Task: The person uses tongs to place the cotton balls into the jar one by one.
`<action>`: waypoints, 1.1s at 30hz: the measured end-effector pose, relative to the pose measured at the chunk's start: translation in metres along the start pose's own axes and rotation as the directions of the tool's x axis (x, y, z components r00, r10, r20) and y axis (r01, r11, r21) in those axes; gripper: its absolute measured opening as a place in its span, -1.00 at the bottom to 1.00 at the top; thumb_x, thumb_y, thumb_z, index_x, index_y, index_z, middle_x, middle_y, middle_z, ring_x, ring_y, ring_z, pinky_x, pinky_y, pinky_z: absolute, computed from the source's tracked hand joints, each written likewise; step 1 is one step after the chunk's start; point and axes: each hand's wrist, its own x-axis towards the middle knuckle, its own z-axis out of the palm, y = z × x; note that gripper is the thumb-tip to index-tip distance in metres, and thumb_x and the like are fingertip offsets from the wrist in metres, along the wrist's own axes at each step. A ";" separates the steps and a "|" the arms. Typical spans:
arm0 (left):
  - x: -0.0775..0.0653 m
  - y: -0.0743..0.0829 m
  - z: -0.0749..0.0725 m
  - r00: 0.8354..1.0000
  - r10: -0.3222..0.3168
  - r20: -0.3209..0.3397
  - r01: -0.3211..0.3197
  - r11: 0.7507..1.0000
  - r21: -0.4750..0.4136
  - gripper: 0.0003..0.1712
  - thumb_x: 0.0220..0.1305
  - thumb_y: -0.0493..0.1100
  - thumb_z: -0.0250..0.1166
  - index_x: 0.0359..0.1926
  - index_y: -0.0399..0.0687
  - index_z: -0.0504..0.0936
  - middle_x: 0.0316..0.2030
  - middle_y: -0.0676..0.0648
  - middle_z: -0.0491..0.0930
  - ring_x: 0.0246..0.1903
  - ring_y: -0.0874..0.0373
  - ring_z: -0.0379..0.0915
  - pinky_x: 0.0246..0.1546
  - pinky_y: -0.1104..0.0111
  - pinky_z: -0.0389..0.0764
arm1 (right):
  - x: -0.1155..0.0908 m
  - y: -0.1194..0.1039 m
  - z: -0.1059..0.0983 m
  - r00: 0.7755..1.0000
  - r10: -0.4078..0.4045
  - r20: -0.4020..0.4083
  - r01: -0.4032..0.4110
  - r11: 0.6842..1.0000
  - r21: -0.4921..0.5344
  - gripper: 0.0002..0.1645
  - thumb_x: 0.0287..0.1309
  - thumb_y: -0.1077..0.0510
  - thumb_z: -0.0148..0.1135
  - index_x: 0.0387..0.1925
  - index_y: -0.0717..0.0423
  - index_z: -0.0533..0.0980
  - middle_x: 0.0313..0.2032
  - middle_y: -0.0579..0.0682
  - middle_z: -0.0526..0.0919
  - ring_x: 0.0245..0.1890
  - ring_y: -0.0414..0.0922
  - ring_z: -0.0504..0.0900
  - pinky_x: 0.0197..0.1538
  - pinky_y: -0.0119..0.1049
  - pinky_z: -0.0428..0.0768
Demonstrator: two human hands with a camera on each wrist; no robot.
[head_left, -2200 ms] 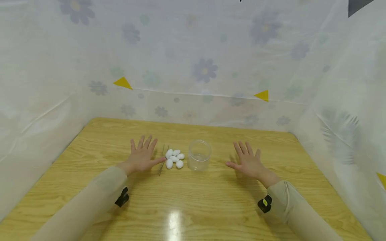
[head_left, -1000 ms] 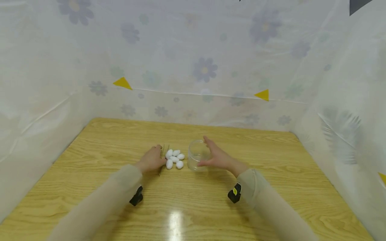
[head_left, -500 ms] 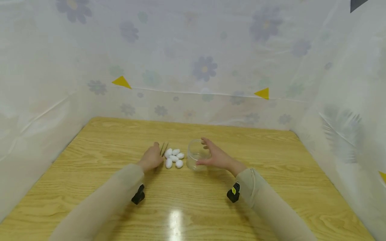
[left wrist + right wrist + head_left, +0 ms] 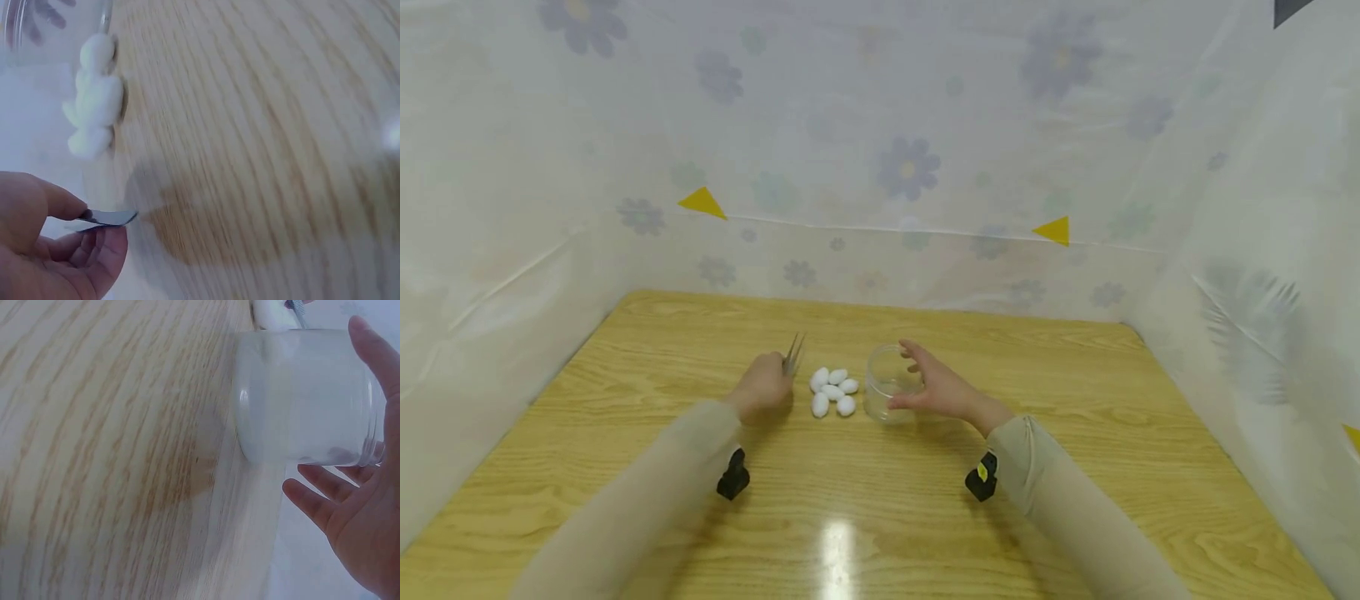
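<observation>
A pair of metal tweezers [image 4: 793, 354] is pinched between the thumb and fingers of my left hand [image 4: 763, 383], its two prongs pointing away from me. The rear end of the tweezers [image 4: 109, 217] sticks out of the grip in the left wrist view. Just right of that hand lies a cluster of white cotton balls [image 4: 832, 392]. A clear round jar [image 4: 883, 400] stands upright beside them, without a lid. My right hand [image 4: 943, 390] holds the jar from its right side, thumb in front and fingers behind; the right wrist view shows the jar [image 4: 300, 400] between thumb and fingers.
The wooden table [image 4: 880, 492] carries all these things. A pale flowered plastic sheet [image 4: 820, 125] rises behind it and on both sides. Each wrist wears a small black camera [image 4: 733, 475].
My left hand first lay spread, then took hold of the tweezers and lifted them leftward, away from the cotton balls. My right hand came in from the right to the jar and stays there.
</observation>
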 end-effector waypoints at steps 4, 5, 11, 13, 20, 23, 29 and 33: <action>0.000 -0.002 -0.004 1.000 -0.006 -0.002 0.006 0.999 -0.041 -0.61 0.34 -0.31 -0.12 0.05 -0.59 0.30 -0.19 -0.40 0.49 -0.37 -0.03 0.44 -0.38 0.26 0.50 | -0.001 0.000 -0.001 1.000 -0.010 0.008 0.010 1.000 0.006 0.22 0.00 -0.10 0.38 0.47 -0.03 -0.20 0.41 0.13 0.08 0.32 0.15 0.25 0.27 0.10 0.31; 0.001 -0.003 -0.005 1.000 -0.001 -0.011 0.000 0.999 -0.053 -0.58 0.35 -0.30 -0.15 0.09 -0.60 0.27 -0.16 -0.42 0.48 -0.36 -0.04 0.44 -0.36 0.24 0.49 | -0.001 0.000 -0.001 1.000 -0.013 0.009 0.013 1.000 0.010 0.21 0.00 -0.10 0.38 0.47 -0.03 -0.20 0.41 0.14 0.08 0.32 0.15 0.25 0.27 0.10 0.31; 0.002 -0.013 -0.010 0.995 0.061 -0.076 -0.066 0.996 -0.064 -0.53 0.37 -0.28 -0.24 0.18 -0.55 0.21 -0.16 -0.37 0.46 -0.40 0.02 0.35 -0.34 0.27 0.40 | -0.001 -0.001 -0.001 1.000 -0.020 0.006 0.020 1.000 0.019 0.20 0.01 -0.09 0.38 0.47 -0.02 -0.19 0.41 0.15 0.08 0.31 0.16 0.26 0.26 0.09 0.32; 0.002 -0.017 -0.012 0.996 0.062 -0.059 -0.067 0.993 -0.094 -0.52 0.40 -0.25 -0.26 0.21 -0.50 0.20 -0.19 -0.32 0.44 -0.43 0.06 0.30 -0.38 0.30 0.35 | -0.001 -0.001 -0.001 1.000 -0.020 0.006 0.019 1.000 0.024 0.20 0.01 -0.09 0.38 0.47 -0.02 -0.19 0.40 0.15 0.08 0.31 0.17 0.26 0.25 0.10 0.32; 0.001 -0.027 -0.016 0.990 0.124 -0.061 -0.128 0.989 -0.075 -0.59 0.47 -0.15 -0.11 0.14 -0.38 0.33 -0.23 -0.30 0.50 -0.42 0.01 0.40 -0.39 0.23 0.44 | -0.002 -0.001 -0.001 1.000 -0.013 0.006 0.013 1.000 0.028 0.20 0.01 -0.10 0.37 0.47 -0.04 -0.19 0.40 0.15 0.08 0.31 0.17 0.26 0.25 0.11 0.32; -0.001 -0.030 -0.018 0.984 0.155 -0.088 -0.158 0.987 -0.033 -0.62 0.45 -0.13 -0.05 0.10 -0.32 0.40 -0.10 -0.32 0.54 -0.17 -0.12 0.50 -0.18 0.09 0.50 | -0.001 0.000 0.000 1.000 -0.014 0.006 0.014 1.000 0.022 0.20 0.02 -0.09 0.37 0.47 -0.04 -0.20 0.40 0.15 0.08 0.31 0.17 0.26 0.25 0.11 0.31; -0.001 -0.039 -0.022 0.977 0.187 -0.098 -0.189 0.982 -0.018 -0.67 0.42 -0.13 0.02 0.04 -0.27 0.48 -0.15 -0.29 0.57 -0.32 0.00 0.49 -0.35 0.23 0.48 | -0.001 0.002 0.000 1.000 -0.018 0.010 0.017 1.000 0.022 0.21 0.02 -0.12 0.36 0.47 -0.05 -0.22 0.41 0.15 0.07 0.31 0.18 0.26 0.25 0.12 0.31; 0.002 -0.044 -0.025 0.974 0.217 -0.067 -0.219 0.975 -0.032 -0.69 0.39 -0.17 0.06 0.00 -0.30 0.51 -0.24 -0.27 0.57 -0.46 0.10 0.43 -0.47 0.34 0.42 | -0.001 0.000 -0.001 1.000 -0.014 0.011 0.014 1.000 0.028 0.20 0.02 -0.11 0.36 0.47 -0.06 -0.21 0.41 0.15 0.06 0.31 0.18 0.25 0.25 0.13 0.30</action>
